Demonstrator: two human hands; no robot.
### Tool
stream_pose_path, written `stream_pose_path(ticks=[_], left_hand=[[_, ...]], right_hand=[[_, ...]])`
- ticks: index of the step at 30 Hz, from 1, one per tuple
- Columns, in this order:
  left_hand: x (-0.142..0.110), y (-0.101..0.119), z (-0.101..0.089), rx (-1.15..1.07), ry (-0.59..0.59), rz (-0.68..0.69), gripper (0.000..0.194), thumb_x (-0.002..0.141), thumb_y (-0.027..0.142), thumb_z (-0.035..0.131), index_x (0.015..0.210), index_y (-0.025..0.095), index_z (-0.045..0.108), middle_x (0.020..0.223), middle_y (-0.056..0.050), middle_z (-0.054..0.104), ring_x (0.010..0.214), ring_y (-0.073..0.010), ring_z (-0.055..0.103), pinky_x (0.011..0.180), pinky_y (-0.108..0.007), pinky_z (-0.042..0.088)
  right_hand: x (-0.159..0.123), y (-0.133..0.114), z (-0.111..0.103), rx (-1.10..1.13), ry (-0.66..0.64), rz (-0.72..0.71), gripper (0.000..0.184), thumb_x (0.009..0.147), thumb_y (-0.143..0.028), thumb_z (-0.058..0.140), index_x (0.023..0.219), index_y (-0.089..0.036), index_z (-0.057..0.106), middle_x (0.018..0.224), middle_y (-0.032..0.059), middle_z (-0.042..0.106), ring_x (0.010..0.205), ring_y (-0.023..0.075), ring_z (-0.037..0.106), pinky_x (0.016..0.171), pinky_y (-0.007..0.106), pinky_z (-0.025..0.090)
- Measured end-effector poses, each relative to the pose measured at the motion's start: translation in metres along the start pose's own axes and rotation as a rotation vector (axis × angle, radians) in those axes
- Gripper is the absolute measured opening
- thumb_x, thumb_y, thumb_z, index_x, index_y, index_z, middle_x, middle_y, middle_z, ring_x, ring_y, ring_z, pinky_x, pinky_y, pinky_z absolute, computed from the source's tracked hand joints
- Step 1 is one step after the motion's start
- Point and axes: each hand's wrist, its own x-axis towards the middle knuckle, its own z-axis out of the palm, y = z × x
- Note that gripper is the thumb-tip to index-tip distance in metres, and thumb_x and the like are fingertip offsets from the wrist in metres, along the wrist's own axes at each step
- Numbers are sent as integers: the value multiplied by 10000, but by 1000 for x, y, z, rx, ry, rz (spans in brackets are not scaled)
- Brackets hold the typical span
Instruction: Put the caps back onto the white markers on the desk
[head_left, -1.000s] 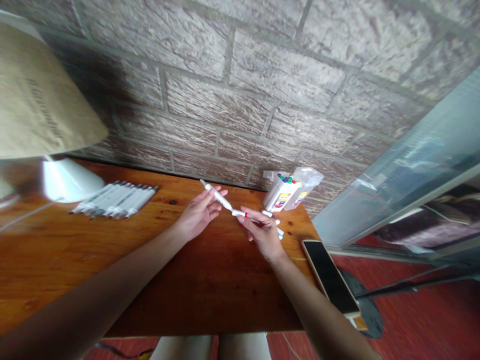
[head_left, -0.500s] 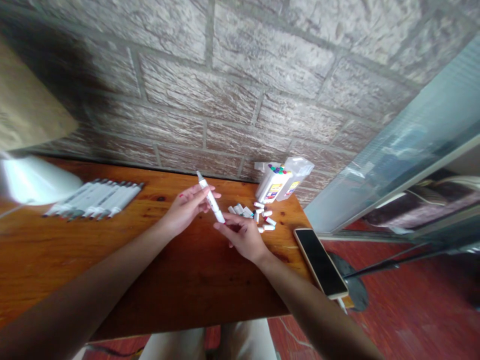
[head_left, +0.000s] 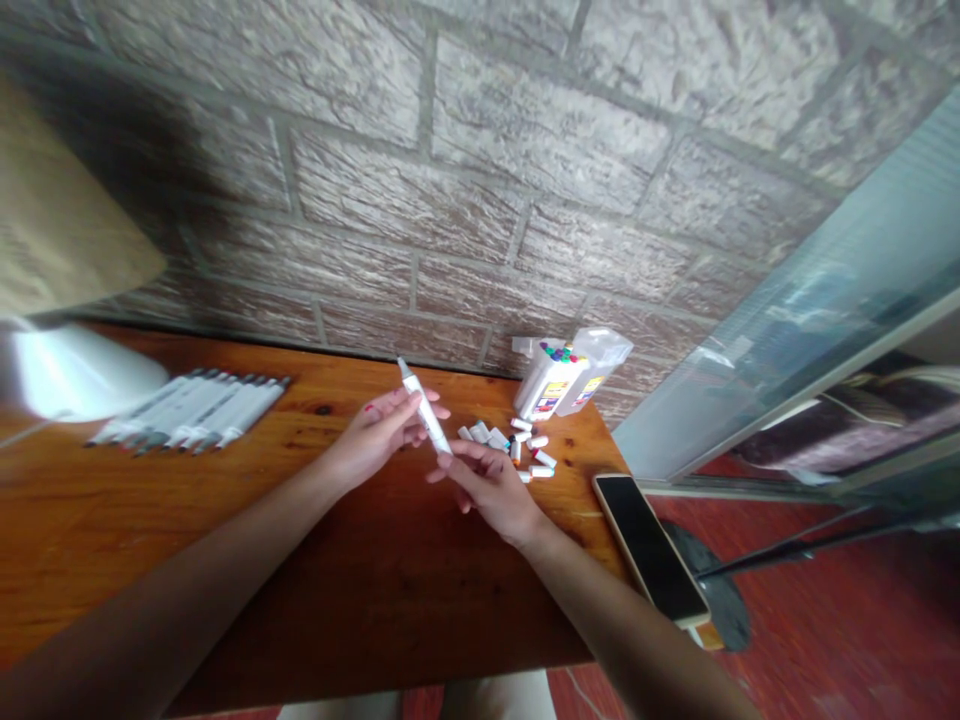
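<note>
Marker [head_left: 426, 410]: one, white, tilted, raised left of marker case [head_left: 541, 390]. Left hand [head_left: 386, 432]: thumb and fingers closed lightly on barrel, other fingers loosely spread. Right hand [head_left: 491, 485]: thumb and fingertips pinched at lower end; cap within pinch, cannot tell from here. Loose caps [head_left: 515, 452]: before case. Handling, onlooker's judgement: barrel steady, pressure straight along axis, fingers clear of tapered end.

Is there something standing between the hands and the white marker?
Nothing visible is in the way: the left hand grips the white marker by its body, and the right hand pinches its near end. The loose caps lie on the table beyond the right hand, not between.
</note>
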Motion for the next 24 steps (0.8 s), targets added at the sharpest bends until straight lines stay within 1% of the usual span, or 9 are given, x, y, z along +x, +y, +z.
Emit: stream_pose_path(ticks=[5, 10, 13, 14, 16, 18, 19, 21, 24], left_hand=[[-1, 1, -1, 79, -19, 6, 300, 766, 357, 799, 962, 133, 758, 933, -124, 762, 645, -129, 620, 571, -219, 455], [-8, -4, 5, 274, -198, -23, 186, 761, 259, 788, 920, 163, 788, 978, -109, 760, 805, -203, 681, 667, -248, 503], [-11, -7, 10, 302, -252, -29, 193, 781, 260, 764, 959, 188, 787, 928, -89, 766, 737, -189, 670, 644, -251, 502], [-11, -7, 11, 296, -257, -27, 209, 792, 261, 754, 988, 192, 783, 924, -87, 768, 693, -173, 657, 626, -246, 496], [-9, -7, 12, 272, -248, -24, 246, 815, 284, 734, 1041, 191, 771, 944, -95, 769, 639, -154, 640, 592, -238, 484], [-6, -8, 10, 254, -200, -11, 266, 832, 344, 720, 1029, 171, 769, 936, -110, 766, 601, -143, 626, 554, -232, 466], [-5, -8, 9, 250, -162, 0, 283, 837, 386, 713, 997, 160, 771, 910, -113, 763, 584, -137, 616, 536, -228, 455], [-3, -10, 7, 250, -83, 27, 345, 830, 471, 705, 922, 145, 772, 819, -105, 748, 536, -123, 581, 506, -225, 432], [-1, -12, 5, 269, -10, 56, 436, 800, 560, 703, 864, 133, 766, 737, -96, 715, 505, -116, 550, 493, -234, 413]], right_hand=[[1, -1, -2, -23, 35, -22, 377, 841, -539, 668, 1002, -201, 710, 713, -13, 695, 409, 38, 416, 390, 186, 327], [-2, -4, 0, 48, -87, -16, 342, 894, -549, 605, 927, -210, 642, 612, -75, 472, 421, 25, 339, 394, 169, 228], [-3, -9, -1, 107, -108, 54, 371, 859, -575, 639, 931, -213, 608, 636, -82, 428, 425, 24, 288, 389, 169, 191], [-3, -12, -4, 135, -66, 57, 395, 838, -592, 654, 937, -213, 605, 624, -88, 407, 421, 25, 266, 385, 171, 179], [0, -18, -16, 213, 86, 21, 454, 805, -637, 662, 987, -225, 606, 573, -108, 322, 408, 34, 201, 375, 175, 145], [3, -27, -33, 289, 270, -50, 513, 787, -678, 648, 1054, -242, 601, 539, -122, 231, 404, 47, 136, 367, 181, 109], [5, -31, -42, 307, 340, -88, 522, 778, -679, 654, 1060, -243, 602, 540, -123, 225, 408, 49, 121, 365, 183, 101], [7, -38, -58, 302, 408, -136, 509, 751, -647, 700, 1029, -227, 627, 561, -111, 312, 417, 42, 110, 358, 195, 84], [8, -41, -66, 286, 405, -167, 474, 716, -583, 760, 980, -202, 663, 676, -68, 497, 423, 23, 130, 351, 212, 80]])
